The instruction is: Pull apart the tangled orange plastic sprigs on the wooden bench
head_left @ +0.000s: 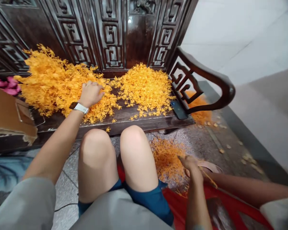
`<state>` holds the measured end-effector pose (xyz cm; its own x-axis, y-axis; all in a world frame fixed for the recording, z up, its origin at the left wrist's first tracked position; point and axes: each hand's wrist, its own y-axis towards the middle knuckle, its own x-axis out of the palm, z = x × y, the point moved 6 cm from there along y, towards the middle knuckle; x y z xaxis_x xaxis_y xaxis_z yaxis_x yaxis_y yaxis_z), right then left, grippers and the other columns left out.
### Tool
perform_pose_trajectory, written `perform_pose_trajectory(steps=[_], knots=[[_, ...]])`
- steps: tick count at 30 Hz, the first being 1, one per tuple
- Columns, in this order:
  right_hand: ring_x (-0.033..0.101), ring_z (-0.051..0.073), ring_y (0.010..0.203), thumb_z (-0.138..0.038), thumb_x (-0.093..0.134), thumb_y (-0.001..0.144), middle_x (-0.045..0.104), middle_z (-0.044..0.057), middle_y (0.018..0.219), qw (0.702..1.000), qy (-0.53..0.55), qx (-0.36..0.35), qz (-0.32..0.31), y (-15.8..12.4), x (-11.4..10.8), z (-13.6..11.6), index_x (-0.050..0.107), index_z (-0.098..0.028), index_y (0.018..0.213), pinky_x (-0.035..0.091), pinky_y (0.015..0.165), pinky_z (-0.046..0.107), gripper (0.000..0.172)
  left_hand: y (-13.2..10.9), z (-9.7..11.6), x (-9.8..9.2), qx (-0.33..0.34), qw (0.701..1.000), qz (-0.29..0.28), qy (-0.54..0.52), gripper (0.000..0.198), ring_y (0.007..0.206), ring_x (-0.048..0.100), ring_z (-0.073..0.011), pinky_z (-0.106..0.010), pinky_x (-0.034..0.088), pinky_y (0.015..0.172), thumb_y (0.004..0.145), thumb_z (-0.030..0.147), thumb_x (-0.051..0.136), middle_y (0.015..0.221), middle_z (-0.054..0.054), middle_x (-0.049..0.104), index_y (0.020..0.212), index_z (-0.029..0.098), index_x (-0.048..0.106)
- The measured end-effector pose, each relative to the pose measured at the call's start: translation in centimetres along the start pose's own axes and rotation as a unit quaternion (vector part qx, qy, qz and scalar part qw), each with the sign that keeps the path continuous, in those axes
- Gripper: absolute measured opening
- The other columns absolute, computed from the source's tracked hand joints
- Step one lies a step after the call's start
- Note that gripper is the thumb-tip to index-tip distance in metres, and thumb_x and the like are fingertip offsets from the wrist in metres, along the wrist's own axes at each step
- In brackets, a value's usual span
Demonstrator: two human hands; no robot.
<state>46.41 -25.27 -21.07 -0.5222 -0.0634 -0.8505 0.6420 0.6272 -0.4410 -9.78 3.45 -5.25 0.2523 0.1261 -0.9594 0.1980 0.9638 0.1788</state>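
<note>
My left hand (91,93), with a watch on its wrist, rests on a large heap of yellow-orange, spidery plastic flower pieces (50,83). Its fingers are apart and I see nothing held in them. A second, flatter heap of small yellow pieces (146,88) lies to the right on the same dark wooden bench (105,123). Low on the right, my right hand (190,163) is over the edge of a stringy orange pile (168,158) on the floor. Its fingers are blurred, so whether they hold anything is unclear.
A phone (179,109) lies beside the bench's curved armrest (213,72). A torn cardboard box (9,111) and something pink (8,84) are at the left. More orange strands (199,107) lie beyond the armrest. Another person's bare limb (249,188) reaches in from the right.
</note>
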Motion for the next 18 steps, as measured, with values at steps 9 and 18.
perform_pose_trajectory(steps=[9, 18], knots=[[0.073, 0.033, 0.109, -0.056, 0.053, 0.100, 0.079, 0.015, 0.117, 0.856, -0.019, -0.486, -0.174, -8.8, -2.0, -23.9, 0.077, -0.023, 0.104, 0.053, 0.103, 0.047, 0.041, -5.1, -5.7, 1.9, -0.009, 0.999, -0.008, -0.040, 0.061, 0.142, 0.047, -0.0423, -0.059, 0.024, 0.122, 0.099, 0.054, 0.052, 0.151, -0.017, 0.062, 0.151, 0.023, 0.065], [0.065, 0.026, 0.091, -0.037, 0.089, 0.079, 0.068, 0.012, 0.080, 0.800, -0.092, -0.558, -0.199, -14.6, 11.7, -48.1, 0.060, -0.017, 0.068, 0.043, 0.081, 0.034, 0.037, -6.6, -5.9, 2.3, -0.060, 0.988, 0.063, -0.126, 0.058, 0.141, 0.052, -0.0349, -0.049, 0.022, 0.123, 0.105, 0.049, 0.039, 0.150, -0.018, 0.064, 0.144, 0.019, 0.069]])
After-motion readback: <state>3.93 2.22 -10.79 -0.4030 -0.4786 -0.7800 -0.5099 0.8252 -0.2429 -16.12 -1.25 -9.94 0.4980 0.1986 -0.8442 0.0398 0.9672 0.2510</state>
